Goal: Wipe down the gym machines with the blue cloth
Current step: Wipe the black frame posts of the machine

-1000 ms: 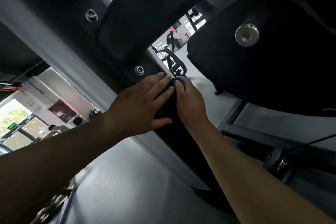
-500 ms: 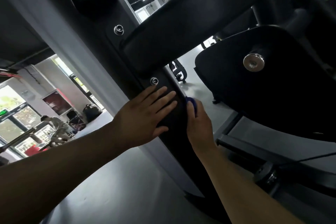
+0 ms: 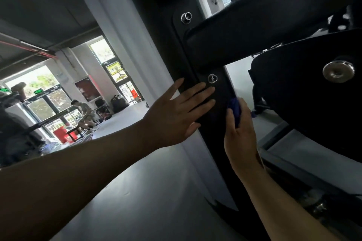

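Note:
A black upright post point(image 3: 221, 143) of the gym machine runs down the middle of the view, with two silver bolts on its bracket. My left hand point(image 3: 176, 115) lies flat against the post with straight, spread fingers, just below the lower bolt point(image 3: 212, 78). My right hand point(image 3: 240, 137) is at the post's right edge and holds the blue cloth point(image 3: 235, 109) against it. Only a small fold of the cloth shows above my fingers; the rest is hidden in the hand.
A black padded arm point(image 3: 274, 25) crosses above the hands. A large black pad with a silver knob point(image 3: 338, 71) hangs at the right. A grey column point(image 3: 125, 45) stands behind the post. A person sits at a bench point(image 3: 82, 111) far left near the windows.
The view has tilted and turned, so the post now looks more upright. My right hand with the cloth has slid a little down the post's right edge. My left hand stays pressed flat.

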